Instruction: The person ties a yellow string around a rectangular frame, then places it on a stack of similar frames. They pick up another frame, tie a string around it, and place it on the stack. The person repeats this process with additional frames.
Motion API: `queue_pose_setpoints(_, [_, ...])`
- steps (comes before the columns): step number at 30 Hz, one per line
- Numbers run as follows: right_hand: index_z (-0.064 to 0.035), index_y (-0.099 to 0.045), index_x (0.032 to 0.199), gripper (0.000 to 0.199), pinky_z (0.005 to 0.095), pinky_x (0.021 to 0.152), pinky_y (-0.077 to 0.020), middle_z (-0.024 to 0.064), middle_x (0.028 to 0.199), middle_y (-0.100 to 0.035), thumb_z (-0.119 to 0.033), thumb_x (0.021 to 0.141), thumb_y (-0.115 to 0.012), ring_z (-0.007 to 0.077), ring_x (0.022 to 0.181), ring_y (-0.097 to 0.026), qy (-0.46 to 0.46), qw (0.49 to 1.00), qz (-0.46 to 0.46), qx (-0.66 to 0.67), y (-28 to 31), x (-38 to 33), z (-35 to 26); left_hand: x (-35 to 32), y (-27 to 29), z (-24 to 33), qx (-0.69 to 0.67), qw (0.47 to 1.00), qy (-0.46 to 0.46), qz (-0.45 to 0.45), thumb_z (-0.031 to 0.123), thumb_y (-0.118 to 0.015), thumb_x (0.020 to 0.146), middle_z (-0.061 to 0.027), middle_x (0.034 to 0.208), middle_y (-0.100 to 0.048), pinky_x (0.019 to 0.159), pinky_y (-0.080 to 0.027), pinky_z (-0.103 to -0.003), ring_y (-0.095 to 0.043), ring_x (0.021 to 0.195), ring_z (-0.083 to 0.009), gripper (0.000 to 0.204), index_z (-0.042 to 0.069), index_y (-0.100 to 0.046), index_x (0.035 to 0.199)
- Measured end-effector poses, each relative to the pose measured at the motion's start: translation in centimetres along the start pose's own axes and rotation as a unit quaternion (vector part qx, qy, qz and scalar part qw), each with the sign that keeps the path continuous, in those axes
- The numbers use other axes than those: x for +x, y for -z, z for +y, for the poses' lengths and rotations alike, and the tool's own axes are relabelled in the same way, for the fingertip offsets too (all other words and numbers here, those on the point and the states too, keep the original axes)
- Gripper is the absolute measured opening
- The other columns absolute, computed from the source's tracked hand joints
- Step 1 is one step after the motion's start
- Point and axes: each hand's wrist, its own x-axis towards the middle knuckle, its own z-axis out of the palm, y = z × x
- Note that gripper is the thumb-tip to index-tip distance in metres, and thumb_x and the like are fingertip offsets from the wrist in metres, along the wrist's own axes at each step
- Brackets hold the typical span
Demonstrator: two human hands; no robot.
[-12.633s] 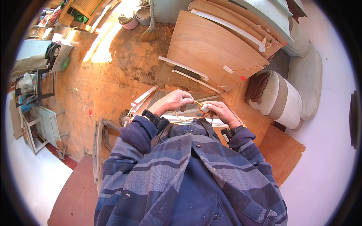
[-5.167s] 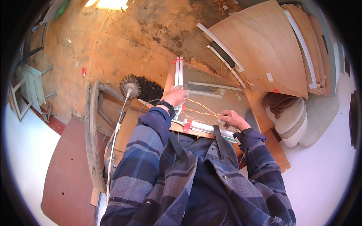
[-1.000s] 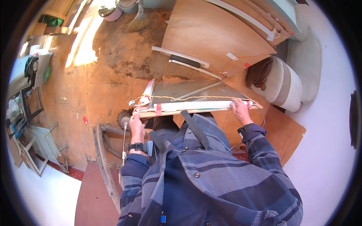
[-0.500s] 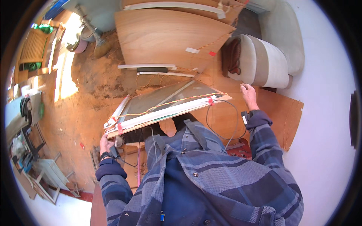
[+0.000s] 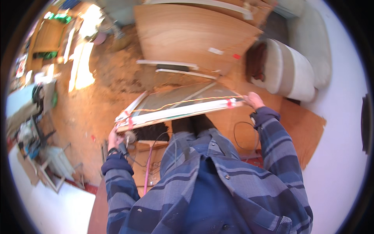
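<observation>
I hold a long white-framed panel (image 5: 177,107) level in front of my chest, its frame bound with red tape and a thin yellowish cord along the top edge. My left hand (image 5: 114,137) grips its left end from below. My right hand (image 5: 254,100) grips its right end near the red tape. My body in a blue plaid shirt fills the lower middle of the view and hides what lies beneath the panel.
Large plywood sheets (image 5: 194,35) lean at the top, with white strips (image 5: 167,63) at their foot. A rolled mattress (image 5: 290,74) lies at the right. A brush and red-handled tool (image 5: 147,156) rest below on a board. Clutter and a white frame (image 5: 54,167) stand left.
The panel has been lifted off the floor and carried; over the last second the view swung and both hands shifted outward to its two ends.
</observation>
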Motion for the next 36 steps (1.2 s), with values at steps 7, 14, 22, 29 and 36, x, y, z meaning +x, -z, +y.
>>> queue_pose_setpoints(7, [-0.0069,-0.065,0.105,0.028,0.0561,0.081,-0.0513,0.0280,0.096,-0.069,-0.027,0.101,-0.047,0.0471,0.093,-0.067,0.085,0.992,-0.084,-0.041,-1.2,4.6,1.6,-5.9,-3.6,3.7,0.317,0.938,-0.092,0.106,0.071,-0.052,0.094,-0.0062,0.107,-0.071,0.079,-0.048,-0.043,-0.061,0.091,-0.0225,0.073,0.006,-0.067,0.124])
queue_pose_setpoints(14, [0.0094,-0.065,0.117,0.075,0.0457,0.101,-0.0435,0.0359,0.118,-0.064,-0.058,0.099,-0.038,0.0461,0.121,-0.059,-0.003,0.986,-0.156,0.062,-3.7,4.8,2.0,-4.6,-6.6,6.2,0.613,0.782,-0.013,0.111,0.072,-0.047,0.092,-0.0162,0.086,-0.070,0.068,-0.050,-0.039,-0.064,0.076,-0.0230,0.074,0.005,-0.077,0.105])
queue_pose_setpoints(22, [-0.0002,-0.070,0.102,0.050,0.0502,0.091,-0.0479,0.0342,0.105,-0.067,-0.043,0.099,-0.044,0.0475,0.104,-0.064,0.134,0.960,-0.222,-0.104,-5.0,6.7,3.0,0.4,-4.2,3.0,0.655,0.751,0.001,0.090,0.056,-0.034,0.099,-0.0334,0.103,-0.069,0.090,-0.049,-0.047,-0.068,0.104,-0.0419,0.074,-0.010,-0.068,0.105])
queue_pose_setpoints(29, [0.0051,-0.070,0.095,0.054,0.0549,0.089,-0.0470,0.0364,0.099,-0.065,-0.038,0.100,-0.038,0.0506,0.102,-0.062,0.026,0.995,-0.090,-0.045,-7.2,6.6,2.2,2.6,-3.7,3.6,0.666,0.742,-0.011,0.072,0.049,-0.034,0.099,-0.0314,0.112,-0.068,0.097,-0.046,-0.046,-0.065,0.112,-0.0405,0.068,-0.010,-0.066,0.111])
queue_pose_setpoints(36, [-0.0013,-0.074,0.101,0.034,0.0509,0.087,-0.0540,0.0236,0.100,-0.072,-0.020,0.095,-0.047,0.0407,0.097,-0.069,0.068,0.988,-0.098,-0.094,-6.8,6.3,1.6,2.1,-4.3,3.0,0.740,0.660,-0.093,0.092,0.048,-0.034,0.099,-0.0373,0.110,-0.065,0.098,-0.045,-0.048,-0.062,0.117,-0.0460,0.067,-0.010,-0.069,0.107])
